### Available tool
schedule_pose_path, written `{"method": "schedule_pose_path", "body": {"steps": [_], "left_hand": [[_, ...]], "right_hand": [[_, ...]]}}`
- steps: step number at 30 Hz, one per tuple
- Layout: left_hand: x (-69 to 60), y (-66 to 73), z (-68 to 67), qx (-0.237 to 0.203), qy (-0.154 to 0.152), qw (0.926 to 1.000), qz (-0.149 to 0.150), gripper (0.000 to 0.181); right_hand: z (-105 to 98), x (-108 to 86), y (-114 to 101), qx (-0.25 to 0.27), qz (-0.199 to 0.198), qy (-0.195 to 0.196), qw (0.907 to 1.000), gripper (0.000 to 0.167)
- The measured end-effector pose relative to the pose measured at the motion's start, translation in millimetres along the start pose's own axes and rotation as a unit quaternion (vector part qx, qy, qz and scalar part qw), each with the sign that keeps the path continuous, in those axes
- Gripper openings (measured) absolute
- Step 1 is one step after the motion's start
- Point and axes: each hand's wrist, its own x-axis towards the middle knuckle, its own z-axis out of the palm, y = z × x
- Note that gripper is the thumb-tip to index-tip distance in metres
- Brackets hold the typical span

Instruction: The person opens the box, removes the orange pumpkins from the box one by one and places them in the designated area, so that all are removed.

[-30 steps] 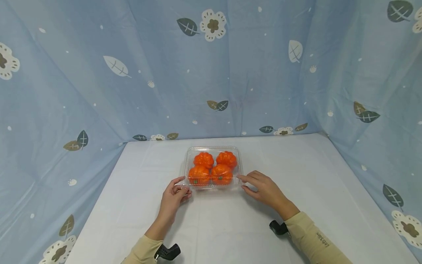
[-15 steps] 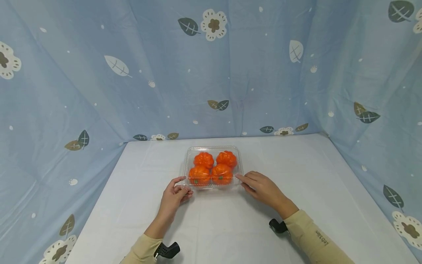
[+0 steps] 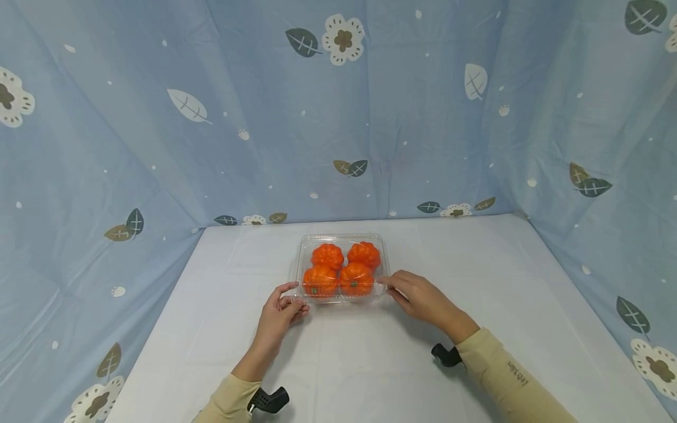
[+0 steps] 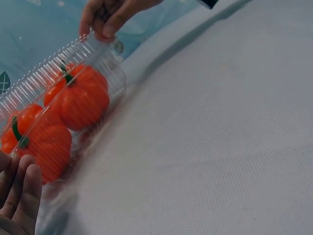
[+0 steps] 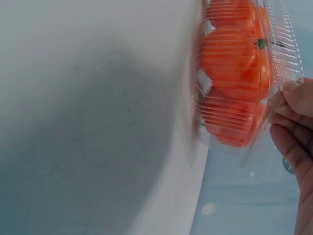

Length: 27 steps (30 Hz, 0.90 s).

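My left hand (image 3: 275, 320) and right hand (image 3: 421, 301) pinch the clear box (image 3: 341, 237); uneven pressure could buckle it, jostling 4 pumpkins (image 3: 357, 278)

Curtain: I faced a light blue curtain (image 3: 285, 123), softly creased, which closed off the back and both sides.
Surface: mine was white (image 3: 370, 370) and finely woven in texture, its far edge meeting the curtain.
High flower: I saw a white flower (image 3: 343, 40) with a brown centre, a dark leaf (image 3: 302, 42) just to its left.
Pale leaf: a whitish leaf (image 3: 187, 106) slanted on my left.
Paw print: a small white paw print (image 3: 504, 110) showed on my right.
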Motion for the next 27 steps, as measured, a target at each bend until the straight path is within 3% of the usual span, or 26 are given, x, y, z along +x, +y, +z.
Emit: {"method": "schedule_pose_path", "body": {"steps": [8, 21, 27], "left_hand": [[1.3, -0.8, -0.6, 0.013, 0.003, 0.9999, 0.009, 0.043], [3.4, 1.8, 0.2, 0.062, 0.004, 0.9968, 0.05, 0.045], [3.0, 3.3, 0.8, 0.067, 0.0, 0.9965, 0.05, 0.044]], "right_hand": [[-3.3, 4.7, -0.2, 0.025, 0.026, -0.014, 0.9993, 0.045], [0.2, 6.5, 3.8, 0.053, 0.023, 0.016, 0.9982, 0.052], [3.3, 6.4, 4.9, 0.06, 0.038, 0.031, 0.997, 0.047]]}}
